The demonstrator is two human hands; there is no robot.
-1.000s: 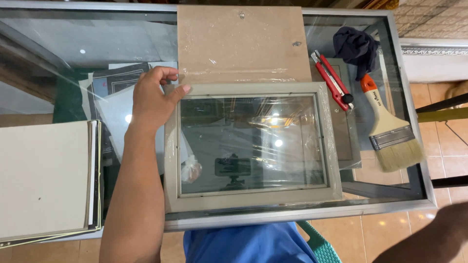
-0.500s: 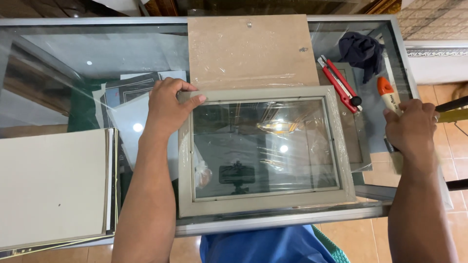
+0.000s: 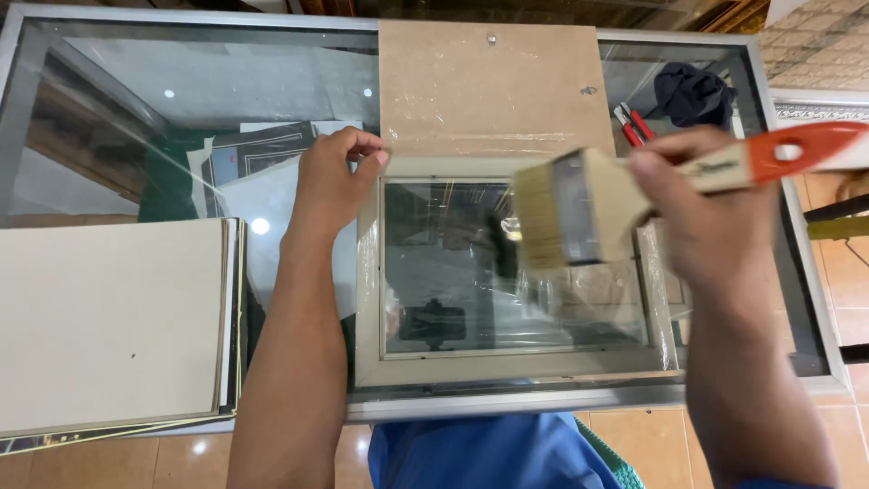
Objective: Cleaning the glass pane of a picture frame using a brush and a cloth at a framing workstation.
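Left hand (image 3: pixel 330 186) pinning frame (image 3: pixel 507 362) corner, right hand (image 3: pixel 701 213) gripping brush (image 3: pixel 579 213) above glass; bristles possibly trapping dust, scratching pane.

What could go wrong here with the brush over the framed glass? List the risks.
1. The left hand pins the frame by only one corner, so a brush stroke might slide or turn it on the glass table.
2. The frame's near edge lies close to the table's front rail; a push could tip it off.
3. The paintbrush in the right hand may drag grit across the pane.
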